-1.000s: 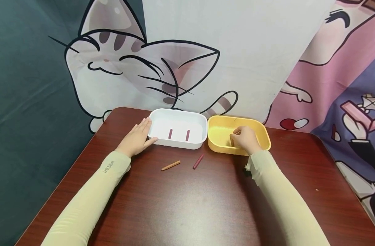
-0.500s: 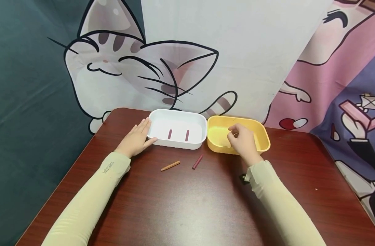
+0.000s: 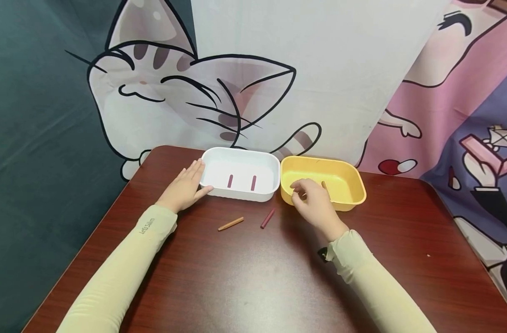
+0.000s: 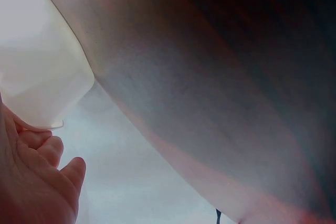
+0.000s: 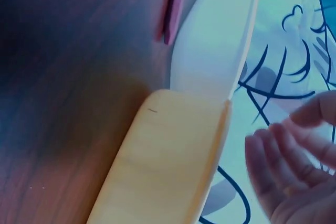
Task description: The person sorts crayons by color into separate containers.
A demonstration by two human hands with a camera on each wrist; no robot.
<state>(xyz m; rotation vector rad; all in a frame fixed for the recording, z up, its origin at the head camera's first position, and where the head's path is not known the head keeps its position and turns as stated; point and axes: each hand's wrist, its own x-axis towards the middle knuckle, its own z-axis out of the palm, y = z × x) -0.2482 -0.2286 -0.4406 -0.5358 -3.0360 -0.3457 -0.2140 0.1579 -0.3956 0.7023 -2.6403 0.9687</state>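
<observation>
My left hand (image 3: pixel 184 186) rests with straight fingers against the left end of a white plastic tray (image 3: pixel 241 159). In the left wrist view its fingers touch the tray's outer wall. Inside that tray lie two dark red crayon-like sticks (image 3: pixel 253 183). Over the front left part of a yellow plastic tray (image 3: pixel 353 178) is my right hand (image 3: pixel 315 203), its fingers loosely bent, thumb apart, holding nothing; the right wrist view shows a gap between thumb and fingers. A brown stick (image 3: pixel 325 186) leans inside the yellow tray, partly hidden behind the hand.
On the brown table (image 3: pixel 236 277), in front of the trays, lie an orange-brown stick (image 3: pixel 231 224) and a dark red stick (image 3: pixel 267 218). The trays stand side by side at the table's back edge. Behind them hangs a cloth (image 3: pixel 340 69) printed with cartoons.
My right hand has risen from inside the yellow tray and moved left and toward me. The brown stick has come into view there. My left hand has stayed put.
</observation>
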